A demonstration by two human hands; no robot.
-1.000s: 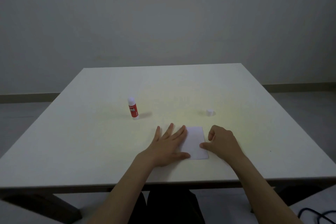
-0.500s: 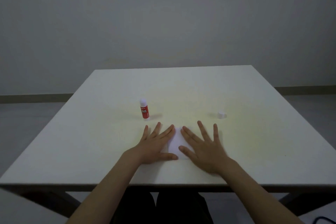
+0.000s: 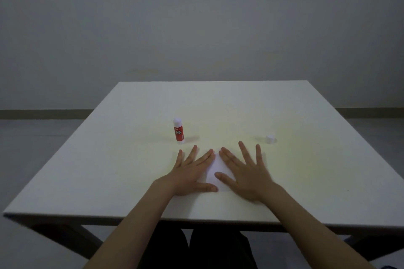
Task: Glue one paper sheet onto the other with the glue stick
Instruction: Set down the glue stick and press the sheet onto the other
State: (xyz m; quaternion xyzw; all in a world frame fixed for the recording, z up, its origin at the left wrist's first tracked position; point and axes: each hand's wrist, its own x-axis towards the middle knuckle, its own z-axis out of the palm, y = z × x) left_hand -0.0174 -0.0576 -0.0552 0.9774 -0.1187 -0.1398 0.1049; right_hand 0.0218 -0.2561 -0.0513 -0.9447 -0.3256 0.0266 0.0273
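Note:
A white paper sheet [image 3: 215, 170] lies flat near the table's front edge, mostly hidden under my hands; I cannot tell whether one sheet or two lie there. My left hand [image 3: 189, 172] rests flat on its left side with fingers spread. My right hand [image 3: 244, 171] presses flat on its right side, fingers spread too. The red glue stick [image 3: 178, 130] stands upright behind my left hand, uncapped, apart from both hands. Its white cap [image 3: 270, 139] sits on the table to the right of my right hand's fingertips.
The white table [image 3: 218, 102] stretches back to a plain grey wall. Its front edge [image 3: 196, 220] runs just below my wrists. Dark trousers show under the table between my forearms.
My right hand went from a loose fist at the sheet's right edge to lying flat with spread fingers on the sheet. My left hand stayed flat. The view shifted slightly.

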